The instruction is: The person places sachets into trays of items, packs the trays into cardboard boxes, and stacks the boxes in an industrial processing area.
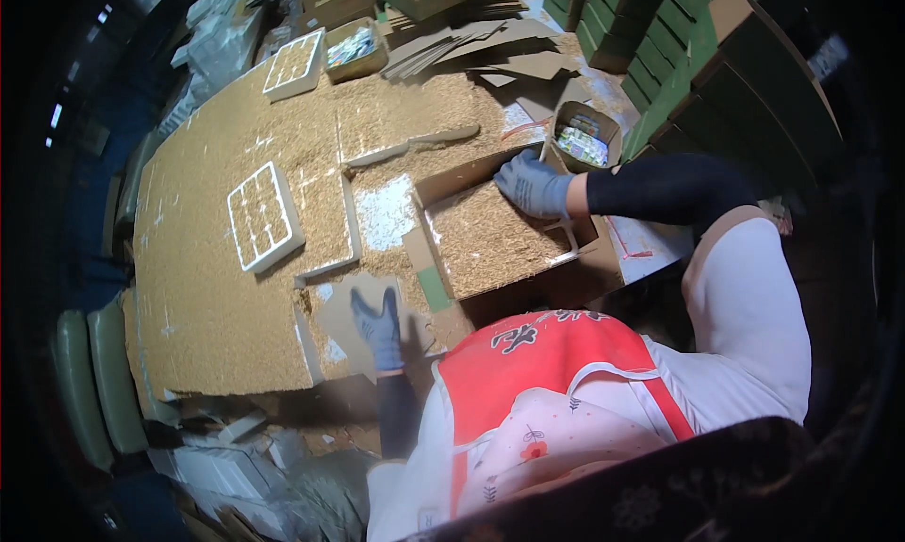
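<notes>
My left hand, in a grey-blue work glove, is held with fingers apart over a flat cardboard sheet at the table's near edge; it holds nothing. My right hand, gloved alike, reaches into the far right part of an open cardboard box. Its fingertips touch or hover over wood shavings or husks that fill the box; whether they grip anything is hidden. A white foam edge shows at the box's right inside. Left of the box, a white foam tray with compartments rests on the husk-covered surface.
A small box of printed packets stands beyond my right hand. At the back are another foam tray, a second packet box and flat cardboard pieces. Stacked green-and-brown cartons rise on the right.
</notes>
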Motion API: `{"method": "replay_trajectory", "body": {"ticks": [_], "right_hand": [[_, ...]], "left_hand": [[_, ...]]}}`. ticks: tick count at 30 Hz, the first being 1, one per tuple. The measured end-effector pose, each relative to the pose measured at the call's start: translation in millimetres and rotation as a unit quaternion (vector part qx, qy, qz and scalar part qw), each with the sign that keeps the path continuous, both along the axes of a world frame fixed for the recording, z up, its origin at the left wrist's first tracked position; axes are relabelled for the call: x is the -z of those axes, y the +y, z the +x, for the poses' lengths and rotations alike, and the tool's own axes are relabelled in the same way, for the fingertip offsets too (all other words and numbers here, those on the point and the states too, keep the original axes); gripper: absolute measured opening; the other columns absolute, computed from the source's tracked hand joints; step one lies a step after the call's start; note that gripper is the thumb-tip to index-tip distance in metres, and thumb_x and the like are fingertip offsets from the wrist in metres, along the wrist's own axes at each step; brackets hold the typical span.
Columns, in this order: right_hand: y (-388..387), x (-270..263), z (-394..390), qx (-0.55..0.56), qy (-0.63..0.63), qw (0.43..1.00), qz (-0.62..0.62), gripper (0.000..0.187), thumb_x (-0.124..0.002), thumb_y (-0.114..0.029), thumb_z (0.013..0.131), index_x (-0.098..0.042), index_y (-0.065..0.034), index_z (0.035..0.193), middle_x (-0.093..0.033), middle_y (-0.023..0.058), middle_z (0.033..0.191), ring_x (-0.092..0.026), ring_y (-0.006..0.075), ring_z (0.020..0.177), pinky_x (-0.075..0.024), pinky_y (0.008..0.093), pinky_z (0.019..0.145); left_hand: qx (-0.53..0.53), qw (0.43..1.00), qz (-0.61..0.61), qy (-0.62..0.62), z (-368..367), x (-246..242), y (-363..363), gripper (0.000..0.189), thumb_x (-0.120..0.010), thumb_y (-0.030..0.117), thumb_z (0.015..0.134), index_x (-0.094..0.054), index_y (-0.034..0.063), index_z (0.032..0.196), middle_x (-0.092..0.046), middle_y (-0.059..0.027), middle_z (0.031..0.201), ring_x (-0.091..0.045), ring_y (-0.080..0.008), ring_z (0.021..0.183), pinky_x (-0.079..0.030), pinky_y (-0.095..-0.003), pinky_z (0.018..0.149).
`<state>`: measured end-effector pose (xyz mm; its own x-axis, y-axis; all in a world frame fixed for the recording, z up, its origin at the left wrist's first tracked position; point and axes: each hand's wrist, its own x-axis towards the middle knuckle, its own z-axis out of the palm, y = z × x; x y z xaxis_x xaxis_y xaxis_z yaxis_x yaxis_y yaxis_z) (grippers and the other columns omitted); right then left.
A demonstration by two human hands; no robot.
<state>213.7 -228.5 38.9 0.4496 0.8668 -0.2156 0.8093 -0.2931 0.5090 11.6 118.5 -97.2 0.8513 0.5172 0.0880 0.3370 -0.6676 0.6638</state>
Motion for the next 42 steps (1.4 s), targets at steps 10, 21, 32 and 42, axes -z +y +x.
{"method": "replay_trajectory", "body": {"ticks": [10, 21, 32, 42], "right_hand": [[-9, -18, 2, 0.247, 0.368, 0.844, 0.302, 0.031, -0.06, -0.032, 0.088, -0.067, -0.0067, 0.104, -0.068, 0.0113, 0.097, -0.067, 0.0259, 0.082, -0.0525, 0.0427, 0.072], [-179, 123, 118, 0.648, 0.127, 0.695, 0.283, 0.047, -0.069, -0.03, 0.08, -0.06, -0.0191, 0.125, -0.06, 0.0106, 0.129, -0.057, 0.0314, 0.117, -0.0452, 0.0436, 0.095], [-154, 53, 39, 0.302, 0.07, 0.638, 0.705, 0.04, -0.064, -0.022, 0.085, -0.062, -0.0108, 0.123, -0.059, 0.0143, 0.126, -0.053, 0.0361, 0.118, -0.0419, 0.0428, 0.102], [-114, -5, -83, 0.285, 0.155, 0.752, 0.573, 0.058, -0.071, -0.026, 0.08, -0.054, -0.0035, 0.131, -0.05, 0.0169, 0.137, -0.042, 0.0312, 0.132, -0.03, 0.044, 0.112]], "left_hand": [[-0.179, 0.956, -0.016, 0.233, -53, 24, 57, 0.123, -0.089, 0.04, 0.059, -0.018, -0.0057, 0.148, -0.046, -0.0279, 0.138, -0.047, -0.0355, 0.127, -0.04, -0.0373, 0.104], [-0.088, 0.943, -0.303, -0.103, -48, -97, 37, 0.061, -0.069, 0.036, 0.085, -0.049, -0.0033, 0.128, -0.057, -0.0125, 0.116, -0.053, -0.0208, 0.102, -0.045, -0.0356, 0.088], [0.099, 0.939, -0.069, -0.321, 35, -202, -23, 0.029, -0.057, 0.013, 0.096, -0.06, -0.0043, 0.119, -0.063, -0.0116, 0.116, -0.059, -0.0198, 0.102, -0.047, -0.0308, 0.088], [0.549, 0.774, 0.292, -0.116, 54, -187, -175, 0.028, -0.059, 0.01, 0.08, -0.064, 0.0143, 0.107, -0.063, -0.0089, 0.11, -0.062, -0.0259, 0.098, -0.054, -0.0377, 0.077]]}}
